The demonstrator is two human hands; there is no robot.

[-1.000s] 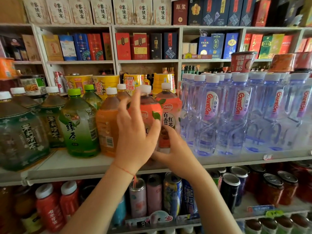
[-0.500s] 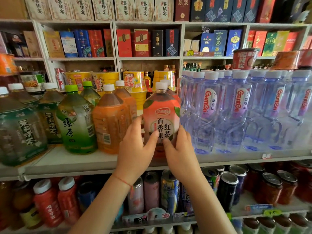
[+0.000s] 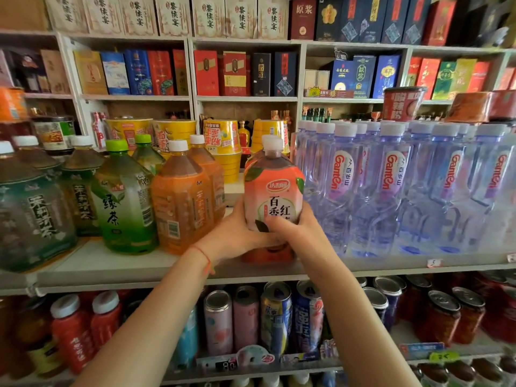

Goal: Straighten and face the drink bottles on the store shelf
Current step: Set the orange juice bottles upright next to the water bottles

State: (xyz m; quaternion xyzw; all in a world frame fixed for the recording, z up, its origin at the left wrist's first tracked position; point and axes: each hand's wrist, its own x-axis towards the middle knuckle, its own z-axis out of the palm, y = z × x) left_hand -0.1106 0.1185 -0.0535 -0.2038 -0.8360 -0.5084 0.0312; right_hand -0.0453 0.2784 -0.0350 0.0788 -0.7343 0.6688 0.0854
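So the bottle in play was the peach-coloured tea bottle (image 3: 272, 188) with a white cap, standing upright near the front edge of the shelf (image 3: 117, 268), between the orange tea bottles (image 3: 181, 202) and the water bottles (image 3: 391, 188). Its label faced straight out: a red logo I couldn't quite read, then big black characters 百香 and 红 under it. The left hand (image 3: 240, 236) and right hand (image 3: 296, 233) were both wrapped around its lower half, thumbs nearly meeting across the front and covering the bottom of the label.

Compared with 0.5 s before, the hands sat a bit higher and tighter on it, and the bottle looked closer to the front edge. 1 s back it was deeper in the row, with the left hand spread open in front of it.

Around it: a green tea bottle (image 3: 125, 202) marked 绿茶, darker tea bottles (image 3: 30, 216) further left with writing too blurry for me, and the water all reading "Ganten". Behind were yellow noodle cups (image 3: 223, 141), and boxes up top reading 黎侯宴 (image 3: 173, 15) plus a dark red one saying 原浆 (image 3: 303, 16). The lower shelf held cans (image 3: 276, 317) and red bottles (image 3: 72, 331). The forearms crossed in front of those cans.
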